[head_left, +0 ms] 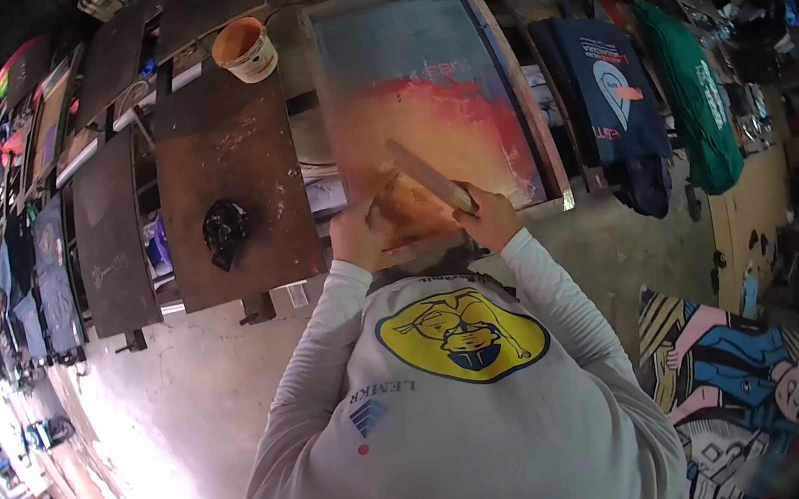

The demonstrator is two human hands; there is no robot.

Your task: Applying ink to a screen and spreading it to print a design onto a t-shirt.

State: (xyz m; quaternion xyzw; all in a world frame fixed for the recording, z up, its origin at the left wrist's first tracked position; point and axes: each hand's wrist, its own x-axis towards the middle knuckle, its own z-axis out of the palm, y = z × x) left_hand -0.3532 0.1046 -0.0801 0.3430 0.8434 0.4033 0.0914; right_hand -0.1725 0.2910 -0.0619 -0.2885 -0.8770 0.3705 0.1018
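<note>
A screen-printing frame point(479, 12) with wooden edges lies before me, its mesh stained blue-grey, red and yellow-orange. Over its near end, my right hand point(491, 220) grips one end of a long, flat squeegee point(430, 174), which slants up to the left. My left hand point(356, 239) is closed on the left side of an orange-brown, paint-stained piece point(414, 209); whether that is a card, a cloth or a shallow container I cannot make out. The squeegee's lower length runs along the piece's upper right side. Both sets of fingertips are partly hidden.
A paint-smeared tub point(245, 50) and a crumpled black bundle point(228, 232) sit on the brown board point(253, 168) at left. Navy printed shirts point(613, 90) and green ones point(700, 99) drape over boards at right. A painted cartoon panel point(741, 386) lies lower right.
</note>
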